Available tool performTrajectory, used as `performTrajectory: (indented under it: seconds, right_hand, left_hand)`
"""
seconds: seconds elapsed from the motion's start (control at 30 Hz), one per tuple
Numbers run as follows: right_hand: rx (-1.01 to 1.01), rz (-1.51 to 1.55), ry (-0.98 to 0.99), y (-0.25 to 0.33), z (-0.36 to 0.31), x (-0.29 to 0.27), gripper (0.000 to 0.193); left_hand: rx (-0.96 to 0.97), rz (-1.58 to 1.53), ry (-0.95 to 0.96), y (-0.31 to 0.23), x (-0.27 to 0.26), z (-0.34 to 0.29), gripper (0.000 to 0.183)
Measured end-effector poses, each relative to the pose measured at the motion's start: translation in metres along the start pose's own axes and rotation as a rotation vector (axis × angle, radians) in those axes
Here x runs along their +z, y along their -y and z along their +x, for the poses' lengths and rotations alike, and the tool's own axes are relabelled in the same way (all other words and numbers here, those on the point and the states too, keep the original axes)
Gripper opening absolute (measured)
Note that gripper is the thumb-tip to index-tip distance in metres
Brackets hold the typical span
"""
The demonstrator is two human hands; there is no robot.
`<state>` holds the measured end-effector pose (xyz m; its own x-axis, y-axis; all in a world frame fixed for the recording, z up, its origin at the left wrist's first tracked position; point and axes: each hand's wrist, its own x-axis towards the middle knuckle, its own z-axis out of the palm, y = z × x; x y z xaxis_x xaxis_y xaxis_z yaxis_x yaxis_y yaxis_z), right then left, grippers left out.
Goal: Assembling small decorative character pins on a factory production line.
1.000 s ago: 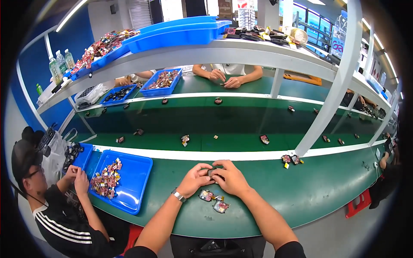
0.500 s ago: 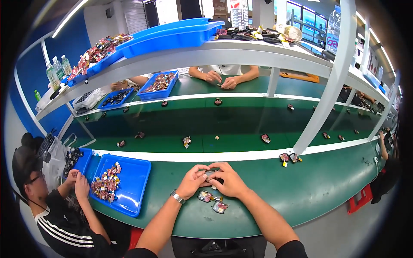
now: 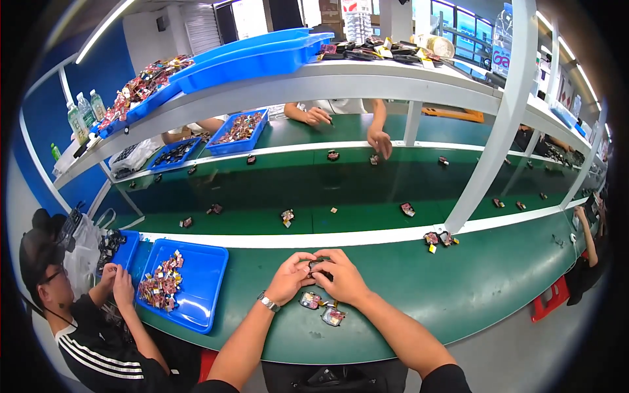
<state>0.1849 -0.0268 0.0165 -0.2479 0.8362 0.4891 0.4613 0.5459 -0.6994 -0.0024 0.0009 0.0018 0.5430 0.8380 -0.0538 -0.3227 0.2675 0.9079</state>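
Note:
My left hand [image 3: 288, 278], with a metal-banded watch [image 3: 268, 302] on its wrist, and my right hand [image 3: 343, 280] meet above the green bench. Between their curled fingers is a small dark electronic part [image 3: 320, 268], mostly covered by the fingertips. Both hands are closed on it. Just below them on the bench lie two small electronic assemblies, one with a pinkish board [image 3: 310, 300] and one with a pale, reddish face [image 3: 333, 317]. A bit of yellow shows between the two.
At left stands a blue tray [image 3: 219, 281] of small boards, beside a co-worker [image 3: 98, 327]. A white rail [image 3: 282, 241] separates my bench from a green belt strip [image 3: 367, 219] carrying scattered assemblies. A slanted white post [image 3: 488, 144] rises at right, near more assemblies [image 3: 430, 240]. Overhead runs a loaded shelf [image 3: 360, 75].
My fingers have shifted slightly around the dark part, which stays between them. Across the belt, a co-worker's hands have parted, and one now reaches over the belt above a small assembly.

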Motion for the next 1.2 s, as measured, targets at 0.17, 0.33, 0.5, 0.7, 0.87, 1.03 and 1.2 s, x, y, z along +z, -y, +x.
performTrajectory:
  seconds: [0.17, 0.33, 0.5, 0.7, 0.87, 1.03, 1.2]
  right_hand:
    - [0.006, 0.0, -0.049, -0.002, -0.002, 0.001, 0.014]
    - [0.018, 0.039, -0.079, -0.002, -0.002, 0.005, 0.016]
    - [0.027, 0.06, -0.075, -0.002, -0.001, 0.003, 0.019]
    - [-0.05, 0.061, -0.089, 0.004, 0.001, 0.007, 0.022]
    - [-0.028, -0.009, -0.128, 0.002, -0.001, 0.007, 0.023]
    - [0.022, 0.086, -0.151, 0.0, -0.001, 0.012, 0.022]
    - [0.01, 0.137, -0.112, 0.005, 0.006, 0.013, 0.021]
  left_hand:
    - [0.0, -0.011, 0.001, 0.001, 0.002, 0.001, 0.028]
    - [0.01, -0.014, -0.003, 0.001, 0.0, 0.0, 0.027]
    - [-0.017, -0.008, -0.033, 0.002, -0.002, 0.002, 0.028]
    - [0.061, -0.03, -0.007, 0.007, -0.007, 0.002, 0.026]
    - [0.05, -0.063, 0.002, 0.005, -0.005, 0.004, 0.026]
    - [0.069, -0.044, 0.003, 0.005, -0.002, 0.003, 0.025]
    - [0.13, -0.052, -0.044, 0.003, 0.0, 0.0, 0.024]
